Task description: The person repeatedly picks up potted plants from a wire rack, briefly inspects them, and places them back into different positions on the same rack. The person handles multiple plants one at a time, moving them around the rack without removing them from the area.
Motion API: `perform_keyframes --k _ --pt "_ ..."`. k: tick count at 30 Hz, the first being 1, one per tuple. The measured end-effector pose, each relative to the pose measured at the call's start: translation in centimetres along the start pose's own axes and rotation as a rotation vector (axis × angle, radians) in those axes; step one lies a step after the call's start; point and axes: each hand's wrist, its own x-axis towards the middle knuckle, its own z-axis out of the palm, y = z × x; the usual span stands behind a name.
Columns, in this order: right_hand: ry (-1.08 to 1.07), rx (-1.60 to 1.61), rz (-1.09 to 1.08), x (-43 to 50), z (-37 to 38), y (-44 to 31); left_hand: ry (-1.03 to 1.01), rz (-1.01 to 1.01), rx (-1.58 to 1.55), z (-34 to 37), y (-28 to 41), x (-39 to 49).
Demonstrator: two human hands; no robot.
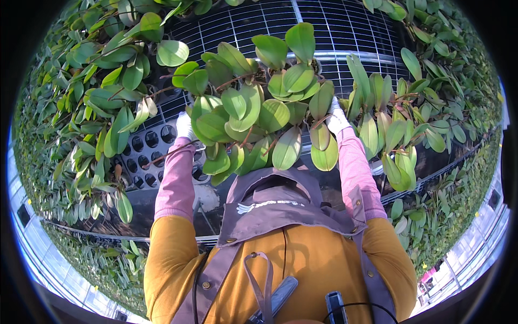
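Observation:
A dense group of broad-leaved potted plants, orchid-like (243, 109), lies between my two white-gloved hands, above the wire mesh bench. At its left side is my left hand (184, 126), its fingers partly behind leaves. My right hand (336, 116) is against the right side of the group, with the fingertips beside a drooping leaf. Leaves cover the pots and whatever carries them, so the exact grip of each hand is hidden. A grey plastic tray with round holes (151, 139) sits just left of my left forearm.
More leafy plants (93, 101) crowd the left side, and others (388, 121) stand close to my right hand. Metal wire mesh (340, 28) spans the bench beyond the group. Further plant rows (437, 227) lie behind me, past a bench edge.

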Motion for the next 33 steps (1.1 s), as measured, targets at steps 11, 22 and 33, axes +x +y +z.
perform_keyframes --k 11,22,33 --pt "0.054 0.146 0.203 -1.9 6.9 -2.2 -0.33 -0.17 -1.105 0.3 -2.6 4.4" --pt "-0.063 -0.303 -0.081 11.3 9.5 -5.6 0.034 0.269 -0.91 -3.3 8.3 -0.9" --pt "-0.218 -1.53 -0.623 14.4 17.5 -25.9 0.17 0.076 -1.207 1.8 20.9 -0.8"
